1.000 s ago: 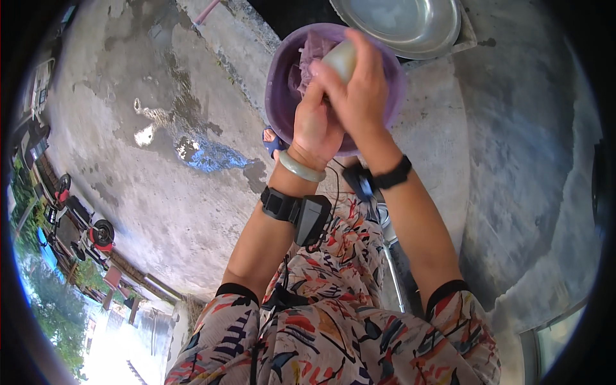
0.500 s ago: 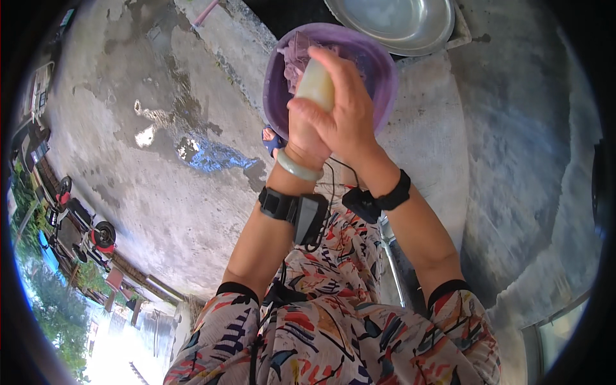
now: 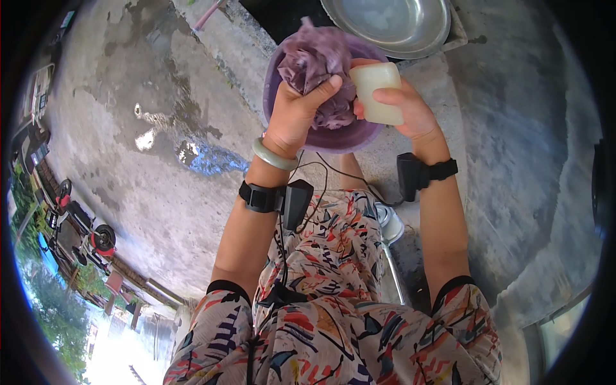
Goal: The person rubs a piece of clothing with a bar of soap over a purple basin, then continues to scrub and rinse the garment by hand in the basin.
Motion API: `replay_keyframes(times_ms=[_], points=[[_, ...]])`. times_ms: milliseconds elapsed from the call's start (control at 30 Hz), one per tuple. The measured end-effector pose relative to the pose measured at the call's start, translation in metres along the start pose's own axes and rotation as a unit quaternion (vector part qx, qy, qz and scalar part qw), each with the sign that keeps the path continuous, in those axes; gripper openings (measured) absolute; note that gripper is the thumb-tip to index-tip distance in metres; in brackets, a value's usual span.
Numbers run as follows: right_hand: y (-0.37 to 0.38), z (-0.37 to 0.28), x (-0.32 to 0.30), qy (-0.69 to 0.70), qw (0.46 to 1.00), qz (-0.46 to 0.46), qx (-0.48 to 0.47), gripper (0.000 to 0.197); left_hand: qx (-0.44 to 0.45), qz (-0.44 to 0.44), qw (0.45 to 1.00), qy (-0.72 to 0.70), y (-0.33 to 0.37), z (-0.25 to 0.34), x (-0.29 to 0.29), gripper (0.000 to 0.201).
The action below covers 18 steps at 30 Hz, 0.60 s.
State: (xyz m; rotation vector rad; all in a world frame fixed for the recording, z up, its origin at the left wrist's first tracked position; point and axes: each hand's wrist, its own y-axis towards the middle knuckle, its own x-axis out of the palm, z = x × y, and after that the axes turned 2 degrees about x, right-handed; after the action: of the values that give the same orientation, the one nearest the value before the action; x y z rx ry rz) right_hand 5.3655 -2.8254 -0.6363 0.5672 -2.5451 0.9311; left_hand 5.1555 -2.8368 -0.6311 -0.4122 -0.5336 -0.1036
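Ground: grey concrete (image 3: 192, 218), rough and stained, with a wet patch (image 3: 208, 159) that shines blue and white on the left side.
Far left edge: a red and black motorbike (image 3: 80, 221) stands out there, and green trees (image 3: 51, 314) show below it, close to a very bright spot.
Purple tub: the round tub (image 3: 272, 83) sits in front of the person, under both hands.
Metal bowl: a big silver bowl (image 3: 421, 45) is just past the tub, up and to the right, and its top is cut off from view.
Purple cloth: the wet-looking, bunched-up cloth (image 3: 317, 54) is held over the tub and hides much of its inside.
Left grip: the left hand (image 3: 292, 115) pinches the cloth, with the thumb on top; the other fingers are mostly hidden.
Pale bar: the smooth, creamy block (image 3: 377, 80) with round corners looks like soap and is just to the right of the cloth; I cannot tell if they touch.
Right grip: the right hand (image 3: 410, 112) holds the bar tight, thumb on its face and fingers behind it.
Wrists: a pale green bangle (image 3: 274, 155) and a black strap (image 3: 260, 197) go around the left arm, and another black strap (image 3: 443, 169) goes around the right.
Clothes: bright, splashy print on the shirt (image 3: 321, 340) and trousers (image 3: 333, 224).
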Motion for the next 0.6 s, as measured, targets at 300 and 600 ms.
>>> replay_keyframes(times_ms=[300, 600], points=[[-0.039, 0.026, 0.077, -0.234, 0.903, 0.211, -0.291, 0.063, 0.095, 0.051, 0.990, 0.087, -0.014, 0.036, 0.016, 0.028], [-0.045, 0.032, 0.101, -0.031, 0.984, 0.092, -0.147, 0.077, 0.085, -0.139, 0.889, -0.427, 0.009, -0.018, -0.032, 0.058]])
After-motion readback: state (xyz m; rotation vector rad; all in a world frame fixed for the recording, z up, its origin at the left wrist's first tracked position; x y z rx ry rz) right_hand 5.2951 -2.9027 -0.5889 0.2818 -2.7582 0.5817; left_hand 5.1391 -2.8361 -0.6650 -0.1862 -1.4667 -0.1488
